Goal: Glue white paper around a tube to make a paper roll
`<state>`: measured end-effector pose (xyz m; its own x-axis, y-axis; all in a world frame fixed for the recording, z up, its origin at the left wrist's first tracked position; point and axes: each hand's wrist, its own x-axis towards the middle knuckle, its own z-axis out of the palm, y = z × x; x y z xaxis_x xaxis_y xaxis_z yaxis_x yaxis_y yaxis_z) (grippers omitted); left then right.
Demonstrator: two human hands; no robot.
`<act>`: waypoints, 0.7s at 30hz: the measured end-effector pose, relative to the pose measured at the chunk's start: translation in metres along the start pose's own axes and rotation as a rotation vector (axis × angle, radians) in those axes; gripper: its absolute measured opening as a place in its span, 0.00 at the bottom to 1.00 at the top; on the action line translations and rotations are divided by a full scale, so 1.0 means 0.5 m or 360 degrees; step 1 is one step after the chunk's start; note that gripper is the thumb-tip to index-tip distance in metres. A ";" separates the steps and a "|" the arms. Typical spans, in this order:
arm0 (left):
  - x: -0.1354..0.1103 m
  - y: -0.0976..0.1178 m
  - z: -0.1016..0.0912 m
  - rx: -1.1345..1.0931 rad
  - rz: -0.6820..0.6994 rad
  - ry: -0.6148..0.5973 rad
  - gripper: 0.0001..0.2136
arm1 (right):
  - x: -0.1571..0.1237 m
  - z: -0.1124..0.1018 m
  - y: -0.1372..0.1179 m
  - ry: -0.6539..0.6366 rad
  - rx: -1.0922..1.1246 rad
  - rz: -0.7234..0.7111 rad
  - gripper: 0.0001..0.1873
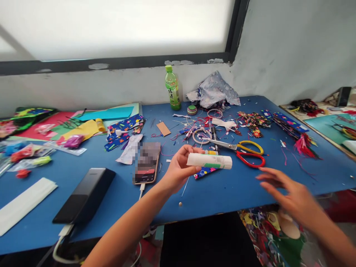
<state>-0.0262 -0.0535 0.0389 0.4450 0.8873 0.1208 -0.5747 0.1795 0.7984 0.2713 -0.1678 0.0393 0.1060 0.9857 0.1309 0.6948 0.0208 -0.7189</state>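
Note:
My left hand is closed around one end of a white glue stick with a green patch on its label, held level above the table. Just behind it shows part of a yellow-labelled tube; whether it lies on the table or is held, I cannot tell. My right hand hovers by the table's front edge, fingers apart and holding nothing, a little blurred. Between and beyond the hands lie scissors with one red and one yellow handle. A piece of blue patterned fabric is partly covered by the glue stick.
A phone on a cable and a black power bank lie to the left. At the back stands a green tea bottle. Threads, a ring and fabric scraps litter the blue table. Coloured paper lies back left.

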 end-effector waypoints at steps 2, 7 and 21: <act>-0.001 -0.012 -0.003 0.0090 0.0102 -0.0016 0.19 | 0.057 0.078 -0.069 -0.0418 0.0402 -0.0083 0.33; -0.006 -0.036 -0.008 0.0758 0.0548 0.0137 0.12 | 0.166 0.184 -0.152 -0.0517 0.1091 -0.0270 0.28; -0.022 -0.032 0.002 0.1511 0.0855 0.0135 0.10 | 0.153 0.220 -0.143 -0.0522 0.1209 -0.0290 0.16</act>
<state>-0.0211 -0.0665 0.0252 0.2247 0.7848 0.5775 0.1002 -0.6081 0.7875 0.1514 -0.0754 0.0257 -0.2548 0.9522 0.1687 0.0018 0.1749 -0.9846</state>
